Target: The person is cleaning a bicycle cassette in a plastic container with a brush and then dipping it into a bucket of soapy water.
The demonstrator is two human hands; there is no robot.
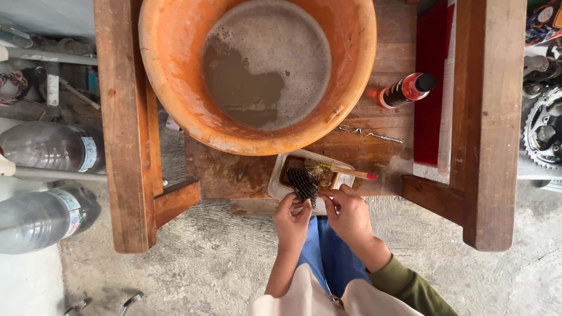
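Low in the middle of the frame, both hands meet over a small whitish tray [275, 186] that sits at the near edge of the wooden counter [386, 111]. The left hand [291, 222] and the right hand [350, 213] are each closed in a pinch on a dark, ridged cluster of bicycle sprockets [303, 184], gripping it from either side just above the tray's brownish liquid. A brush with a wooden handle and a red tip [351, 172] lies across the tray, its bristles beside the sprockets.

Filling the upper centre of the frame, a large orange basin [170, 64] holds murky, foamy water. To its right a small red bottle with a black cap [405, 90] lies on its side, and a short length of thin metal chain [369, 134] lies near the basin's lower right rim. At the left edge two clear plastic bottles [47, 181] rest on the ground. At the right edge a toothed chainring [543, 126] shows.
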